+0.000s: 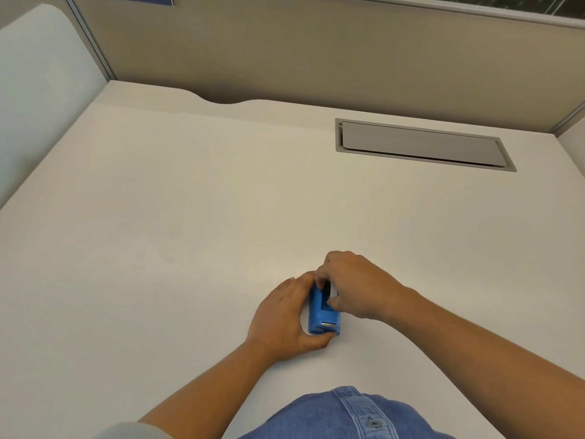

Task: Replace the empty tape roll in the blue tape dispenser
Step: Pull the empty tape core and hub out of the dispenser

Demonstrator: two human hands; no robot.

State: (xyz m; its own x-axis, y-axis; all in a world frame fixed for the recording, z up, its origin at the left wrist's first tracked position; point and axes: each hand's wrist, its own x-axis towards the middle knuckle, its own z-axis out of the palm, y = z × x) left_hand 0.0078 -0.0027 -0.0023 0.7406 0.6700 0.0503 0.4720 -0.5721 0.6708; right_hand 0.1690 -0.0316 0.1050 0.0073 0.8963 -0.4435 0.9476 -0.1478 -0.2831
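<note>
A small blue tape dispenser [320, 318] stands on the white desk [190, 217], its metal cutter facing me. My left hand [285, 315] wraps its left side and near end, holding it down. My right hand [354, 286] reaches over the far end, fingers pinched on a tape roll [332, 289] sitting in the dispenser's slot; only a pale sliver of the roll shows between the fingers. Whether that roll is full or empty is hidden.
A grey hinged cable hatch [421, 144] is set into the desk at the back right. Beige partition walls [285, 49] close off the back, and a white panel [41, 90] stands at the left. My denim shirt [348, 416] shows at the bottom.
</note>
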